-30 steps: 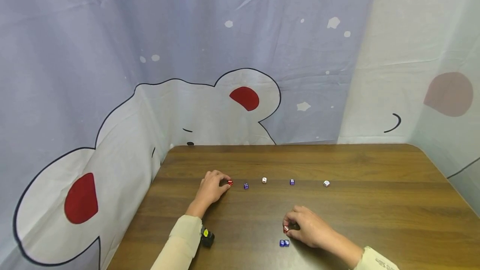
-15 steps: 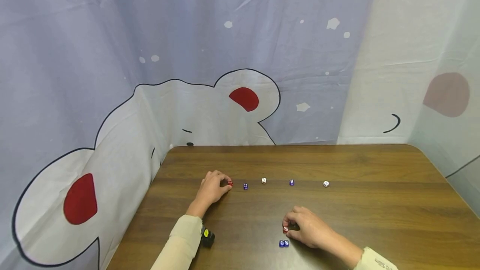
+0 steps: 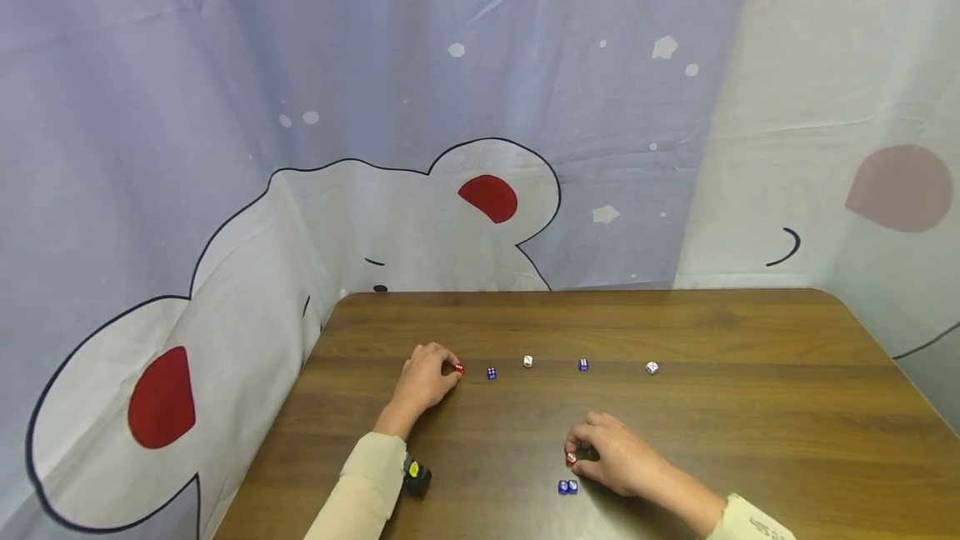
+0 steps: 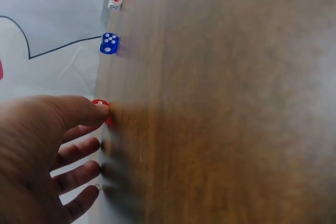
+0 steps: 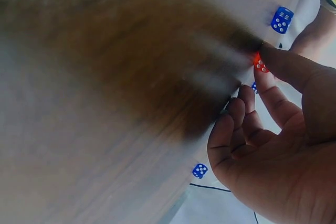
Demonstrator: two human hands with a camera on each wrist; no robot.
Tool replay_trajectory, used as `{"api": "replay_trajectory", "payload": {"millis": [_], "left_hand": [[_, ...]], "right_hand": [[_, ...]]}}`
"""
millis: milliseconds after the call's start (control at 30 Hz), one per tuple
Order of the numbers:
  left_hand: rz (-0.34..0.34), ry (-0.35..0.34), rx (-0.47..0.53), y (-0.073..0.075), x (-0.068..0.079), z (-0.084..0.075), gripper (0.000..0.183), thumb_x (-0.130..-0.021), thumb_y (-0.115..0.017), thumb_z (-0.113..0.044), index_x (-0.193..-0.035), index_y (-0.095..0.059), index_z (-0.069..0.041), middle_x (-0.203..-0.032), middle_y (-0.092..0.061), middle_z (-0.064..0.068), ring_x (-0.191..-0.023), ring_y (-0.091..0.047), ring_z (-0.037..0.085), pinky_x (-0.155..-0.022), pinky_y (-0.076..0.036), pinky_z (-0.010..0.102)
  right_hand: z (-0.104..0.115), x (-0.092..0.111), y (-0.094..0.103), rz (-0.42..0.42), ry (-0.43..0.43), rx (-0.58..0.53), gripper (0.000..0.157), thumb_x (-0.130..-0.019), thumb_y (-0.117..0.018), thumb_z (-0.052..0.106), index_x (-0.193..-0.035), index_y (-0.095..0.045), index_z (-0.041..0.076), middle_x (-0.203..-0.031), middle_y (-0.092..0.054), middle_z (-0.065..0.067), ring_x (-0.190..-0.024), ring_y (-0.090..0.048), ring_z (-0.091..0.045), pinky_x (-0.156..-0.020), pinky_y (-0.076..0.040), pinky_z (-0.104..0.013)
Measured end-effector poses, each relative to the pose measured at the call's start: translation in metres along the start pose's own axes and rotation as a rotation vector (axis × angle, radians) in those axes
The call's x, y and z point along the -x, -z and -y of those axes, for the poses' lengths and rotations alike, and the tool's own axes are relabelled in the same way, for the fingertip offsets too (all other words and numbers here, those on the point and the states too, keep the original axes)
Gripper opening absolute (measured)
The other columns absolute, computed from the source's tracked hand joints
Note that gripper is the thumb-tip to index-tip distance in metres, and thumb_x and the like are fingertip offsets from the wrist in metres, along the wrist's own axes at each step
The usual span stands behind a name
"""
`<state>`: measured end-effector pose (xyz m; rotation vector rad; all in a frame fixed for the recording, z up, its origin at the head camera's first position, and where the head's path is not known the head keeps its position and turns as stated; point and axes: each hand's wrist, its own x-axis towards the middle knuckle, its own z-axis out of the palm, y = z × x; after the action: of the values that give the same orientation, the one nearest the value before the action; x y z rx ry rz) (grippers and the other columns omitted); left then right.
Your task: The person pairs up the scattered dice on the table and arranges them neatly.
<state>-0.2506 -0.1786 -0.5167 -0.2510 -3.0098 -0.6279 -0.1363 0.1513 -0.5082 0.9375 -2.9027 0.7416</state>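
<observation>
My left hand (image 3: 426,377) pinches a red die (image 3: 460,368) between thumb and finger at the left end of a spread-out row of dice. In the left wrist view the thumb covers part of that red die (image 4: 101,103). Just right of it lies a blue die (image 3: 491,373). Nearer the front, my right hand (image 3: 618,455) holds another red die (image 3: 572,458) between thumb and index finger, low over the table. Two blue dice (image 3: 567,487) sit side by side just in front of it. The right wrist view shows the pinched red die (image 5: 261,65) with its white pips.
Farther right in the row are a white die (image 3: 528,362), a blue die (image 3: 583,365) and another white die (image 3: 652,367). The brown wooden table (image 3: 750,407) ends at a printed curtain (image 3: 615,107). A black device (image 3: 416,477) is on my left wrist.
The red die in my left hand has tilted and shifted very slightly, the fingers moving with it. My right hand and the dice on the table look the same.
</observation>
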Motion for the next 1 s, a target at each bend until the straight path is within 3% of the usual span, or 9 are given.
{"api": "replay_trajectory", "payload": {"millis": [267, 1000], "left_hand": [[0.019, -0.016, -0.006, 0.000, 0.013, -0.004, 0.010, -0.090, -0.077, -0.026, -0.097, -0.072, -0.020, -0.122, -0.065, 0.005, -0.118, -0.054, 0.029, -0.099, -0.043, 0.053], [0.045, -0.148, 0.013, -0.008, 0.046, -0.025, 0.007, -0.090, -0.076, -0.026, -0.094, -0.072, -0.022, -0.113, -0.065, 0.000, -0.108, -0.056, 0.023, -0.094, -0.046, 0.049]], "right_hand": [[0.001, 0.000, 0.001, -0.005, 0.007, -0.001, 0.020, -0.079, -0.084, 0.023, -0.088, -0.066, 0.026, -0.088, -0.052, 0.014, -0.084, -0.050, -0.004, -0.076, -0.047, -0.032], [0.002, 0.000, 0.000, -0.016, 0.021, -0.002, 0.021, -0.080, -0.083, 0.022, -0.088, -0.065, 0.025, -0.087, -0.051, 0.014, -0.082, -0.047, -0.004, -0.074, -0.046, -0.030]]}}
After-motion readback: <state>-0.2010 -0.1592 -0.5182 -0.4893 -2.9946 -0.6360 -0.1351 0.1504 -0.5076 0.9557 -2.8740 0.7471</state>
